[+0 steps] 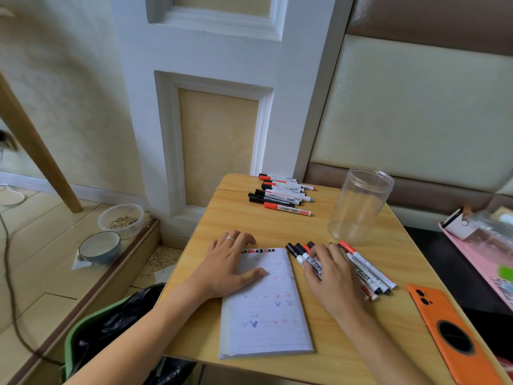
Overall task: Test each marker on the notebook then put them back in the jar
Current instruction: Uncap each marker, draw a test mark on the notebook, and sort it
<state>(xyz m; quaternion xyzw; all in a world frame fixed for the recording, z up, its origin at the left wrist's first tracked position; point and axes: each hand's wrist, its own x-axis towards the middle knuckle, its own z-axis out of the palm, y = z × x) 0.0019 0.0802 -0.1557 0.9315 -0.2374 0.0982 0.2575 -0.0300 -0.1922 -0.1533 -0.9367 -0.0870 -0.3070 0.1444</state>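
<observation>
two marker piles lay out, one at the far edge (pixel 283 194), one near right (pixel 361 270); jar (pixel 361 204) stood empty. notebook (pixel 266 307) already carried many ticks. left hand (pixel 230 268) flat, pinning the page; right hand (pixel 330 273) curled over the near pile, grip unclear. none jarred yet.

Your wooden surface (pixel 244 218) carries the notebook (pixel 266 315), a clear jar (pixel 358 207), two marker piles (pixel 280 194) (pixel 369 270) and an orange phone (pixel 449 334)
</observation>
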